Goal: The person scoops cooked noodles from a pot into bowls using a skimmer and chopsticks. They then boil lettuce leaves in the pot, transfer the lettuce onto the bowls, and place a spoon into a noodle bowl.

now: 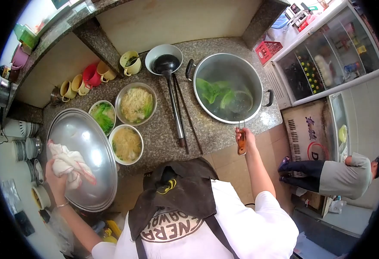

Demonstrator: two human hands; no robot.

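My right hand (249, 139) grips the wooden handle of a wire strainer (241, 144), whose basket is down in a large steaming pot (255, 69). Green leafy vegetables (215, 91) are in the pot beside the basket. On the left, my left hand (56, 178) is closed on a white cloth (71, 164) bunched at the middle of a big metal lid (86, 129). The lid is tilted, next to bowls of food. Nearest it are a bowl of noodle soup (128, 143) and a bowl with greens (103, 117).
A metal bowl of noodles (136, 105) stands mid-counter. Behind it, a black ladle (166, 64) rests in a white bowl (155, 51), chopsticks (187, 114) alongside. Mugs (91, 75) line the wall. A glass-door fridge (332, 56) is right; another person (344, 177) stands beyond.
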